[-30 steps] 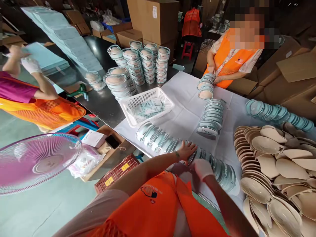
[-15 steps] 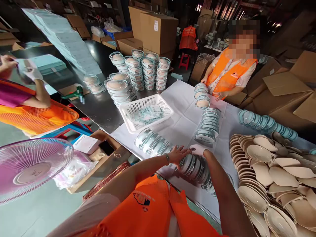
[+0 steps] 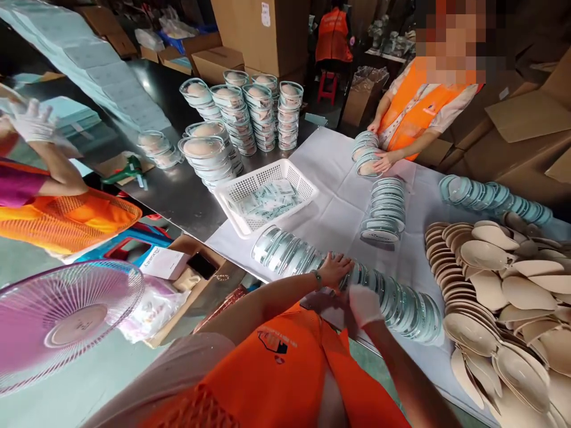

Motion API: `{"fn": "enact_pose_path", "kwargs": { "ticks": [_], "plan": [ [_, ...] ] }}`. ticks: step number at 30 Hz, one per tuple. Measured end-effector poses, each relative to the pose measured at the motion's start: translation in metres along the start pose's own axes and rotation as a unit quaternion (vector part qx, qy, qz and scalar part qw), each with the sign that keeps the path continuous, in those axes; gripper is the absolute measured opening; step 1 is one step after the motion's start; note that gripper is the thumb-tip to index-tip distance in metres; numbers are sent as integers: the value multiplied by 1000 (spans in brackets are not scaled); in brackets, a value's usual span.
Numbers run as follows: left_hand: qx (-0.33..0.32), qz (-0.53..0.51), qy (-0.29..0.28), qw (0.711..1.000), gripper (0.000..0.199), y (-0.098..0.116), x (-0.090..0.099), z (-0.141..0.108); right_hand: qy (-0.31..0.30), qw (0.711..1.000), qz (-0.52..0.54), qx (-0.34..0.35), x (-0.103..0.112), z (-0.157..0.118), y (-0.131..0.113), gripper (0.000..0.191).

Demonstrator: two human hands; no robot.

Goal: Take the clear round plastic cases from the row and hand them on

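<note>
A long row of round clear-lidded cases (image 3: 401, 304) with pale blue rims lies on its side along the near edge of the white-covered table. My left hand (image 3: 335, 270) is bare and rests across the middle of this row, fingers stretched out over the rims. Just in front of the row, close to my body, is my right hand (image 3: 364, 304) in a white glove or finger covering. Motion smears its fingers, so I cannot make out whether they hold anything. The left part of the row (image 3: 285, 255) carries on past my left wrist.
A white basket (image 3: 227, 205) with small printed packets stands behind the row. Another row of cases (image 3: 384, 208) lies farther back, near a co-worker's hands (image 3: 386, 160). Beige moulded cups (image 3: 484, 297) pile up at right. A pink fan (image 3: 84, 321) stands left.
My right hand has come off the row and down toward my body. My left hand stays on the cases, slightly further right. The co-worker's hand now touches the cases across the table.
</note>
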State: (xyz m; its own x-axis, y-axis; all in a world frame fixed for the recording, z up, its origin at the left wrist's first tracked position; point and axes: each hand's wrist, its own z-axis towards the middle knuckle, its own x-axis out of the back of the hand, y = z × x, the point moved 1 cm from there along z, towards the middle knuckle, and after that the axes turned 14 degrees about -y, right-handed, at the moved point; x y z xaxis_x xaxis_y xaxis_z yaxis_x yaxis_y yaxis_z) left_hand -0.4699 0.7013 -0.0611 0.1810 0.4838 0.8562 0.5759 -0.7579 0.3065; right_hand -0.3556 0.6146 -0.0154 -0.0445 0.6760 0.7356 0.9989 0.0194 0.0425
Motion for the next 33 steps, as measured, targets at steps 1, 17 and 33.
{"fn": "enact_pose_path", "kwargs": {
  "ticks": [1, 17, 33],
  "plan": [
    [-3, 1, 2, 1000, 101, 1, -1, 0, -3, 1000, 1, -11, -16, -10, -9, 30],
    [-32, 15, 42, 999, 121, -45, 8, -45, -3, 994, 32, 108, 86, 46, 29, 36],
    [-20, 24, 62, 998, 107, -43, -10, -27, -63, 996, -48, 43, 64, 88, -25, 39]
  ]
}}
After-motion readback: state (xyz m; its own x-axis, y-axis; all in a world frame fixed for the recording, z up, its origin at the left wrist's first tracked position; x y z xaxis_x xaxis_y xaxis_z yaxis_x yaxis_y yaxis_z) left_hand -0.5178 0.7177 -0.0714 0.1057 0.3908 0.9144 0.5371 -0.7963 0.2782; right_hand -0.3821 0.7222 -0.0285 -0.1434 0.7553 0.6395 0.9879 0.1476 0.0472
